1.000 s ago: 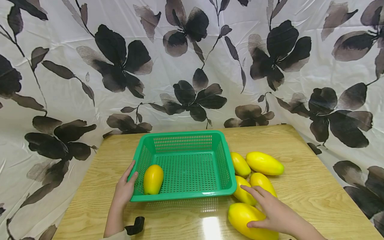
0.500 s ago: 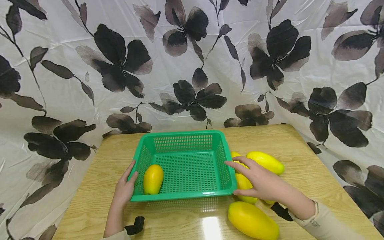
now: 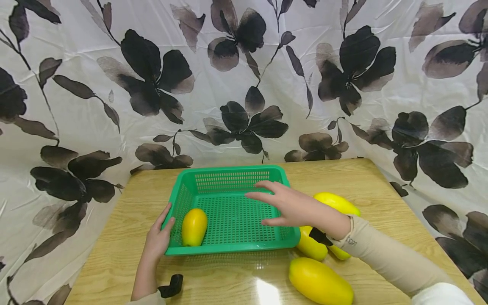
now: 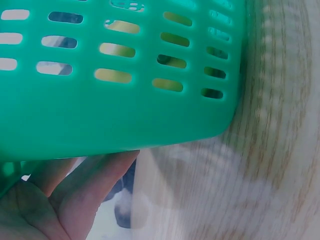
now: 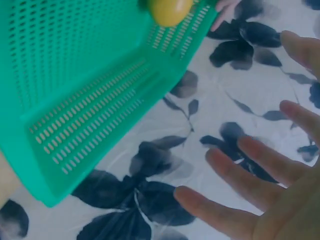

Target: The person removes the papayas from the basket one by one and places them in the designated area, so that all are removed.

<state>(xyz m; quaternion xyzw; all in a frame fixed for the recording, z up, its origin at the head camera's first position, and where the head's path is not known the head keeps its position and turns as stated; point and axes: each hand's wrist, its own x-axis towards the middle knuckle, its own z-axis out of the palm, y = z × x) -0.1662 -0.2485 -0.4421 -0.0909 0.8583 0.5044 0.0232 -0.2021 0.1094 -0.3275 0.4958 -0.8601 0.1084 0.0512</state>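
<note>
A green plastic basket with slotted walls stands on the table, and one yellow papaya-like fruit lies inside at its left end. My left hand holds the basket's left side, thumb over the rim and fingers along the outer wall. In the left wrist view, fingers reach up against the edge of that green wall. Over the basket's right part hovers my right hand, fingers spread and nothing in it. The right wrist view shows its fingers apart from the basket.
To the right of the basket lie several more yellow fruits, among them a large one at the front and one with a greenish tip partly behind my right arm. A cloth with dark flowers hangs behind the wooden table.
My right hand has moved from the fruits at the right, past the basket's right rim, to over its inside. My left hand, the basket and its fruit have stayed put.
</note>
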